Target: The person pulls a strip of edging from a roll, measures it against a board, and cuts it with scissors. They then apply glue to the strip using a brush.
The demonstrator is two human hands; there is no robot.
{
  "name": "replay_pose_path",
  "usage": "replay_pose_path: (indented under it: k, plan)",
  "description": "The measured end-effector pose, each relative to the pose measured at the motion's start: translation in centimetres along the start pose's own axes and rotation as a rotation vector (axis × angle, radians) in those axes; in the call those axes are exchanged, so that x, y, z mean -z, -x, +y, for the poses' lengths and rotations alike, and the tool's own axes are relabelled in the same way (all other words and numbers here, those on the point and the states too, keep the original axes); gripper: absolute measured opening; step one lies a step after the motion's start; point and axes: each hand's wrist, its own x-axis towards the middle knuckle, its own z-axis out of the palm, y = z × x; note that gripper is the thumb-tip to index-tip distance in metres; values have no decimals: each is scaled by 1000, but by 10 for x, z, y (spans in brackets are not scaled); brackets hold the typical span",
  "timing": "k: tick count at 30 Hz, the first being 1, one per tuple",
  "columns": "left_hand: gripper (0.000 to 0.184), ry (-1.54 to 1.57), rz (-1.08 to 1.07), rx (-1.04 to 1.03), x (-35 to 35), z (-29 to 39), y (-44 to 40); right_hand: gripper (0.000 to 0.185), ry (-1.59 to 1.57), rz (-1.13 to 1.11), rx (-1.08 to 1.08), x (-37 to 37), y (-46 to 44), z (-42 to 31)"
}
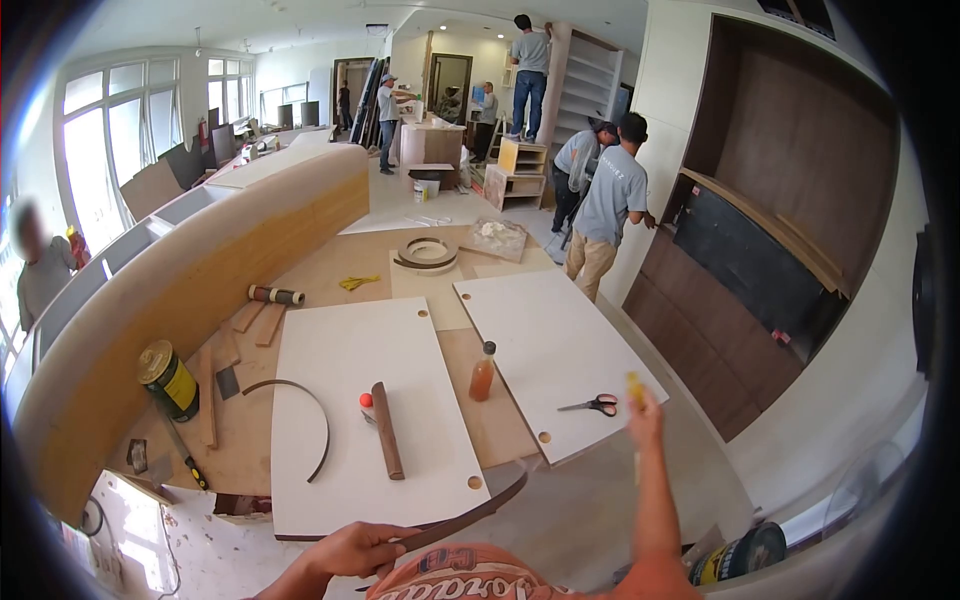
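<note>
My left hand point(358, 549), low in the view, is closed around one end of a dark brown edging strip point(480, 515), which curves up to the right. Out to the right, my raised right hand point(646, 418) grips a small yellow object point(635, 386), too blurred to name. Black-handled scissors point(602, 404) lie just left of that hand on the right white panel point(550, 345). Another white panel point(350, 335) carries a loose curved dark strip point(326, 430), a brown bar point(387, 432) and a small red-topped item point(366, 400). A bottle of orange liquid point(482, 374) stands between the panels.
A can point(168, 382), wood pieces point(208, 400) and a yellow-black handled tool point(192, 468) lie left, beside a curved wooden wall point(220, 255). Coiled edging point(426, 252) and yellow gloves point(360, 282) lie farther back. Two people point(610, 190) work near a wall recess; others are behind.
</note>
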Motion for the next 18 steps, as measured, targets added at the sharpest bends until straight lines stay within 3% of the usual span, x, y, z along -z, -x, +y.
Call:
replay_pose_path:
  k: [1,2,4,6,9,13,16,17,18]
  plan:
    - [34,-41,15,-35,-2,6,-6,28,-168,-184,-136,-26,31,-50]
    - [31,-65,14,-50,-3,13,-13,40,-176,-360,-52,-46,52,-59]
    - [27,-116,17,-72,-2,28,-23,51,-379,-781,-122,-68,96,-117]
    - [19,-9,50,-152,-1,43,-30,52,-384,-1021,13,-81,129,-158]
    - [17,169,93,-266,0,63,-41,48,-378,-1203,220,-94,149,-185]
    - [21,193,100,-391,-2,86,-53,41,-230,-984,152,-91,159,-200]
    - [33,374,114,-810,-14,69,-98,34,-332,-793,61,-84,156,-211]
    - [46,241,-22,-786,-10,56,-112,32,-410,-716,25,-82,153,-212]
    - [49,42,8,-860,-19,53,-126,30,-486,-636,-14,-80,150,-214]
